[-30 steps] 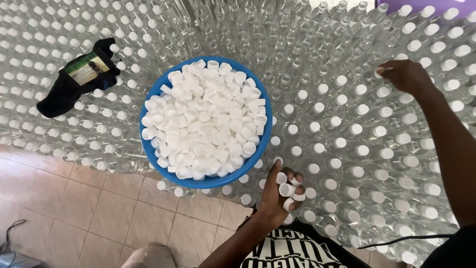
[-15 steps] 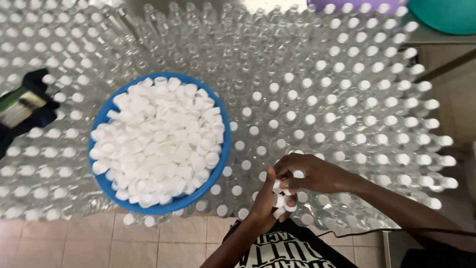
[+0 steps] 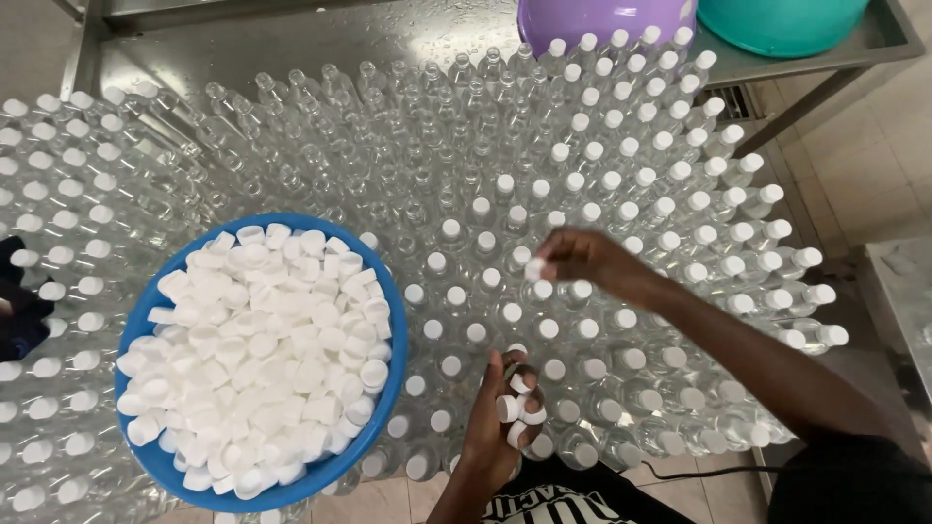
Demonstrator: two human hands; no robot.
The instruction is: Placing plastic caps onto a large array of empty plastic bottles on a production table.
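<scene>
Caps, small, light, rigid white plastic, probably best pinched at the rim, lie clustered in the left hand, fingers curled around them. Right hand pinches one cap with narrowed fingers above the clear bottles; a blue bowl holds more.

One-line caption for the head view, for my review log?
Right hand sets a white cap on a clear bottle while left hand holds spare caps beside a blue bowl.
</scene>
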